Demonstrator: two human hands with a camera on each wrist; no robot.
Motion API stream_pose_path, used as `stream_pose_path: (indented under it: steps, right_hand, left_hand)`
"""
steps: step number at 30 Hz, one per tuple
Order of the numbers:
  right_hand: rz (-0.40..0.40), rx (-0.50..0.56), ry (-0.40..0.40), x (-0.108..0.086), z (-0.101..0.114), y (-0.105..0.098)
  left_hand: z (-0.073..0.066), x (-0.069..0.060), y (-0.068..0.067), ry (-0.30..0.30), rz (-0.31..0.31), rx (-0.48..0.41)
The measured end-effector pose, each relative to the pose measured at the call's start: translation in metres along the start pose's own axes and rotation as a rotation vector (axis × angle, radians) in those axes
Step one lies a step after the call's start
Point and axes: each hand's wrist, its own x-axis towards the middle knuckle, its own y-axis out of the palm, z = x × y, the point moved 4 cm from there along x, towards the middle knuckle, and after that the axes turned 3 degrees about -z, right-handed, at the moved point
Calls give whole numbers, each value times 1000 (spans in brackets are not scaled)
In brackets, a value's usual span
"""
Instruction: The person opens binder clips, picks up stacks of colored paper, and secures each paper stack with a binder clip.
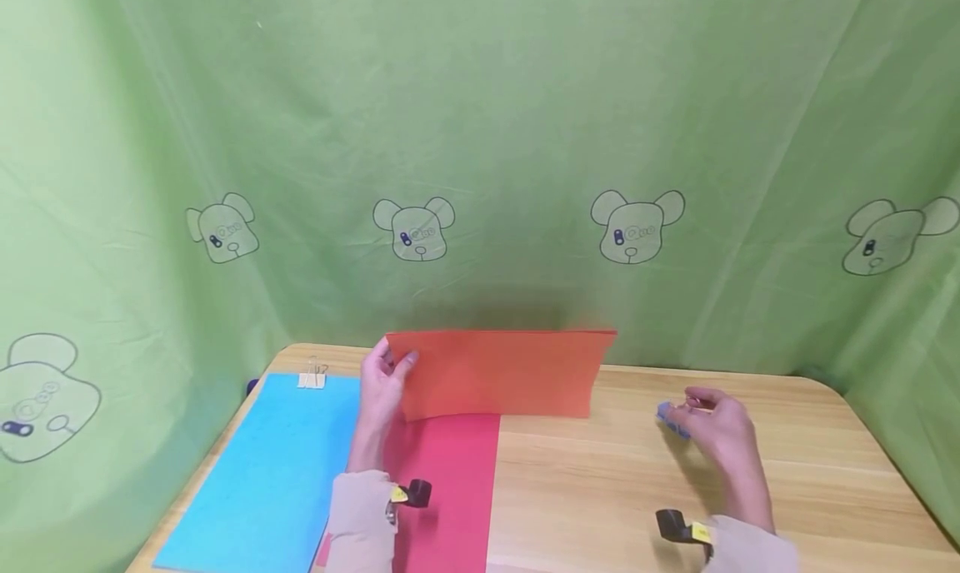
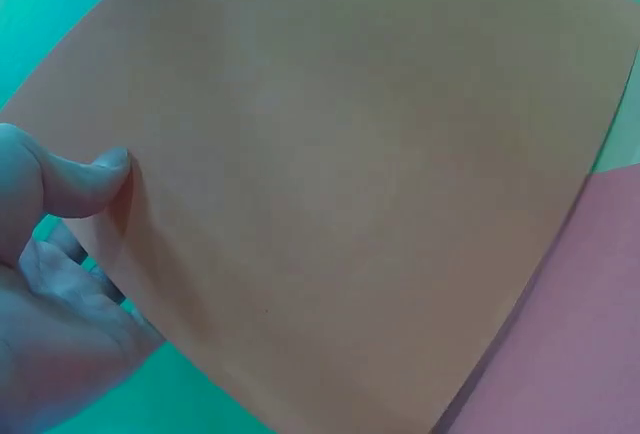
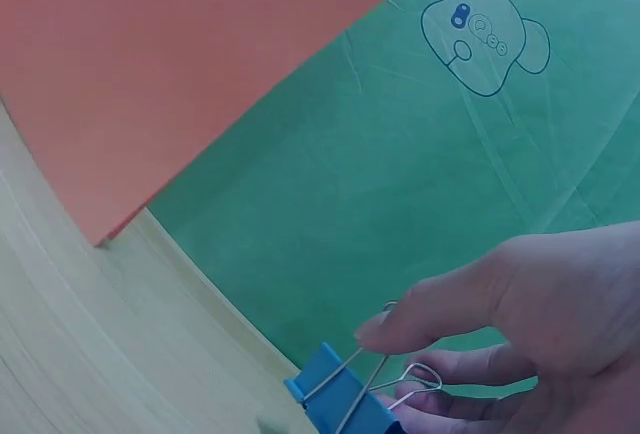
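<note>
My left hand pinches the left edge of an orange sheet stack, held upright on its long edge; the thumb lies on its near face in the left wrist view. To the right, above the table, my right hand holds a blue binder clip by its wire handles, between thumb and fingers. A gap separates the clip from the orange paper. Red paper lies flat below and in front of the orange sheets.
Blue paper lies at the table's left, with a white binder clip on its far edge. The wooden table meets a green curtain printed with bear heads at the back and sides.
</note>
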Motion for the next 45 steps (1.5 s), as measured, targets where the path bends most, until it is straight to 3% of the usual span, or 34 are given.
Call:
stream_pose_path:
  steps: [6, 11, 14, 22, 29, 34, 37, 45]
  right_hand:
    - [9, -27, -43, 3, 0, 3]
    - [15, -33, -53, 5, 1, 4]
    - [22, -25, -43, 4, 0, 5]
    - [14, -47, -48, 4, -1, 6]
    - [15, -63, -36, 5, 0, 6]
    - [18, -47, -29, 5, 2, 7]
    - [13, 0, -33, 5, 2, 9]
    - [53, 380, -81, 3, 4, 15]
  left_hand:
    - [1, 0, -7, -16, -12, -10]
    - [7, 1, -12, 26, 36, -55]
    - [10, 0, -13, 32, 73, -31]
    - [25, -1, -11, -120, 113, 148]
    - [42, -5, -11, -180, 180, 237]
    - [48, -6, -12, -197, 186, 252]
    - [50, -6, -12, -200, 183, 234]
    - [52, -7, -14, -196, 171, 217]
